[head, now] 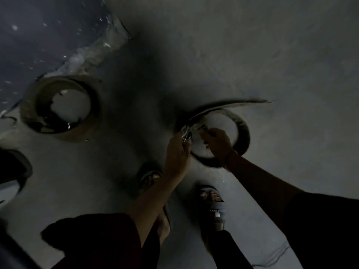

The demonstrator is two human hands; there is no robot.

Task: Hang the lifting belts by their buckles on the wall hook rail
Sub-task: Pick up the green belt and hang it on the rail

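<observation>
Step in hand: picking up the first belt, judging by both hands reaching down to the floor [272, 55]. Nothing is hung yet.
Dark belt [241, 126]: lies on the floor in a loose curl, its free tail running off to the right.
Buckle [185, 133]: the metal end of the dark belt, at the left of the curl and raised a little.
Left hand [177, 152]: its fingers are curled round the buckle, a closed hold on the metal.
Right hand [217, 144]: it is just beside the left, fingers bent onto the dark belt's strap next to the buckle. The dim, blurred view hides how firm that hold is.
Coiled belt [60, 107]: a tan roll standing on edge, well apart to the left and untouched.
Slide sandal [212, 204]: near the hands, below the dark belt.
Hook rail: not in view.
Next move calls for: lifting by the buckle so the strap hangs free, then finding the rail — the frame must face a hook squarely to slip over it.
</observation>
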